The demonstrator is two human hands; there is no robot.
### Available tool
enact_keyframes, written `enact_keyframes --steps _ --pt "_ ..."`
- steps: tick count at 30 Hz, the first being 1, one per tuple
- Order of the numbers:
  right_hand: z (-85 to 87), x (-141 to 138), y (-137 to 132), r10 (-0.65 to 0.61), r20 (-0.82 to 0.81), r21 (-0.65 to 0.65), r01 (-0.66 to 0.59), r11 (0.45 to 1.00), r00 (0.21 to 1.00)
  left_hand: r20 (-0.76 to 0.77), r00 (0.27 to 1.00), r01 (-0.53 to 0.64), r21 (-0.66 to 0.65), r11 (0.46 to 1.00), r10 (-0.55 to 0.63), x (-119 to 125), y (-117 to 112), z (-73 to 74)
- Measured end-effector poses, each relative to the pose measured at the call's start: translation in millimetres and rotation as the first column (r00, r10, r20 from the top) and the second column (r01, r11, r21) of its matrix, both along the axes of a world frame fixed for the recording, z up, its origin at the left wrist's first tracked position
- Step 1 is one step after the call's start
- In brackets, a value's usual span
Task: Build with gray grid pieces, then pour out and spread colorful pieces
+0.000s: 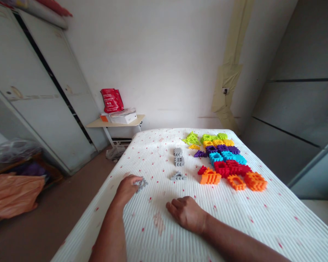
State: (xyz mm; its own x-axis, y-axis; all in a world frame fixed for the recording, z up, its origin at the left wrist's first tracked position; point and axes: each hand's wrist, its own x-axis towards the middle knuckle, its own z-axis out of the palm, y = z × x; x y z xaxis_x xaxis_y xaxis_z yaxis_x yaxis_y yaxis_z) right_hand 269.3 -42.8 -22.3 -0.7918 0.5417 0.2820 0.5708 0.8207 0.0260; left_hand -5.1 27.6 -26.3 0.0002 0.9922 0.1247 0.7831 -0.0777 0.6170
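Note:
My left hand pinches a grey interlocking plastic block between thumb and fingers, at the left part of the bed. My right hand rests on the sheet as a loose fist, with no block showing in it. Ahead of it lies a grey triangular block. Beyond that are two stacks of grey square blocks, a nearer one and a farther one. Right of these stand an orange triangular block stack, an orange square block and a stack of orange blocks.
Behind the orange ones, red blocks, light blue blocks, purple blocks, yellow blocks and green blocks lie in rows on the white bed sheet. A small table with a red bag stands by the wall.

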Motion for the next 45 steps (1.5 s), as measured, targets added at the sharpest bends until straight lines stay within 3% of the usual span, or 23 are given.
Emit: enact_keyframes --steps 9,20,34,40,45 --pt "-5.6 1.8 5.0 -0.012 -0.034 0.000 0.012 1.000 0.999 -0.075 0.997 -0.001 -0.006 1.000 0.001 1.9 6.4 -9.9" --pt "-4.4 0.5 5.6 -0.033 -0.046 -0.052 0.030 0.998 0.998 -0.169 0.985 -0.008 0.013 1.000 0.011 4.3 5.1 -4.1" --pt "-0.9 1.4 8.0 -0.071 -0.074 -0.047 0.068 0.997 0.995 -0.033 0.999 -0.016 0.086 0.996 0.019 13.0 -2.3 7.4" --pt "1.4 10.3 16.3 -0.191 -0.151 -0.014 0.191 0.981 0.970 0.049 0.998 0.037 0.244 0.969 -0.050 42.5 0.3 12.7" --pt "-2.7 7.1 11.7 -0.040 -0.078 -0.013 0.039 0.999 0.996 0.005 0.982 0.178 0.315 0.932 -0.189 83.2 10.5 16.2"
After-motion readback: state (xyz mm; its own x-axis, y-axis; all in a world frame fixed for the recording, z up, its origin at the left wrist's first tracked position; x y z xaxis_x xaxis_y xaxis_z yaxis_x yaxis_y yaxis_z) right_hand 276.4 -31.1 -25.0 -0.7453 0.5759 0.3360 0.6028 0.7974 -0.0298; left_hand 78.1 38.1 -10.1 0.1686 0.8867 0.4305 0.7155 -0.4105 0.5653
